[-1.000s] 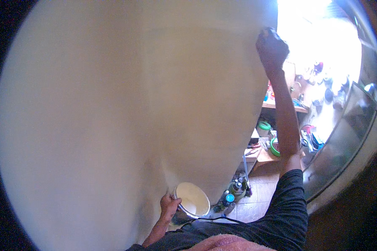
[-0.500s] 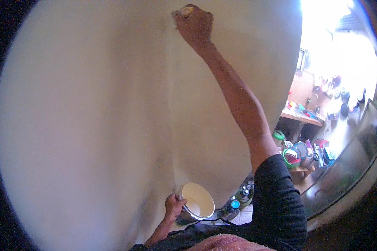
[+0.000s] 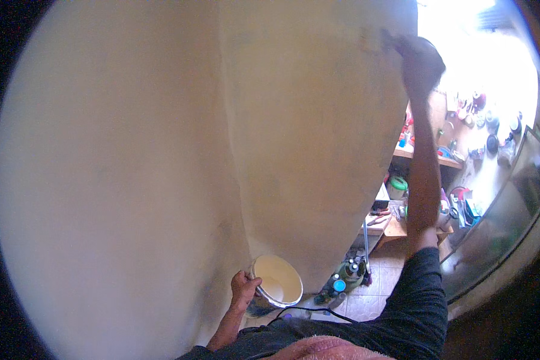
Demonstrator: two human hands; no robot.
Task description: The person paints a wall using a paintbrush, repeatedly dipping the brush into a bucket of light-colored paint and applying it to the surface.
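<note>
My left hand point(image 3: 243, 290) is closed on the near-left rim of a bucket point(image 3: 278, 281), thumb over the edge. The bucket is tilted, and cream-coloured paint shows inside it. High on the right, my right hand point(image 3: 423, 66) is closed around a paintbrush point(image 3: 392, 41); motion blurs both. The brush's dark end points left, at the cream wall point(image 3: 306, 138) near its right edge, though whether it touches cannot be told. Damp-looking patches show on the wall beside the brush.
The wall meets another wall point(image 3: 114, 168) in a corner at left. Below right, several bottles point(image 3: 349, 273) stand on the tiled floor point(image 3: 372, 288). Farther off are a green-lidded container point(image 3: 397, 186), a cluttered shelf point(image 3: 426, 157) and a glass panel point(image 3: 498, 210).
My right hand has swept right and slightly down with the paintbrush, from near the corner to the wall's right edge. My left hand and the bucket have shifted slightly left.
</note>
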